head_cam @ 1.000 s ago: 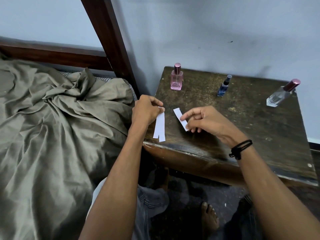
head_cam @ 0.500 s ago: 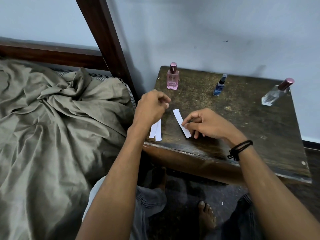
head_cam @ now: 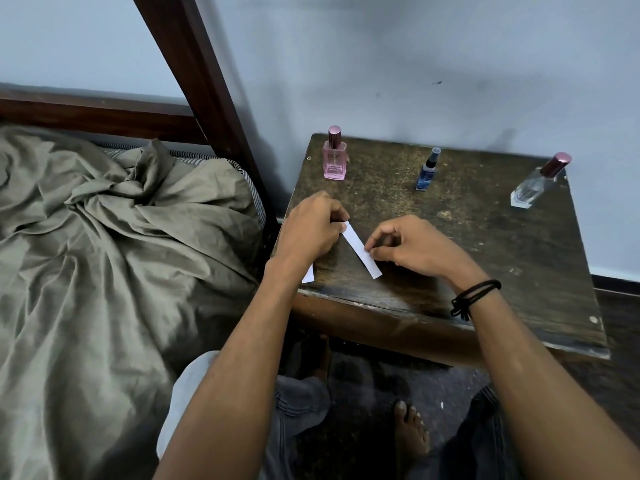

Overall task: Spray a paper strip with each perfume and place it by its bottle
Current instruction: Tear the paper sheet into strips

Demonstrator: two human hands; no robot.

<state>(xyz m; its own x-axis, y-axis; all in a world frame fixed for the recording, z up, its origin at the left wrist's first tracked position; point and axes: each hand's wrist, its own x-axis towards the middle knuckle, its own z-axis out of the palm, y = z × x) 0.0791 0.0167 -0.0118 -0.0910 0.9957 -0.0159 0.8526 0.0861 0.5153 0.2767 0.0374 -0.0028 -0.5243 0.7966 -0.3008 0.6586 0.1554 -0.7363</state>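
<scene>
Three perfume bottles stand along the back of the dark wooden table [head_cam: 485, 244]: a pink one [head_cam: 334, 157] at the left, a small blue one [head_cam: 427, 171] in the middle, a clear one [head_cam: 536, 183] with a dark red cap at the right. A white paper strip [head_cam: 360, 251] lies slanted near the front. My left hand [head_cam: 311, 230] pinches its upper end. My right hand [head_cam: 412, 247] pinches its middle with thumb and forefinger. The tip of other white strips [head_cam: 308, 275] shows below my left wrist, mostly hidden.
A bed with a rumpled olive sheet [head_cam: 104, 254] lies at the left, and a dark wooden bedpost [head_cam: 207, 91] rises between bed and table. A pale wall stands behind the table. My knees and bare feet [head_cam: 412, 431] show below the table's front edge.
My left hand moved right to the slanted strip and took its upper end. The strips it held before now lie under my wrist. My right hand stays on the strip.
</scene>
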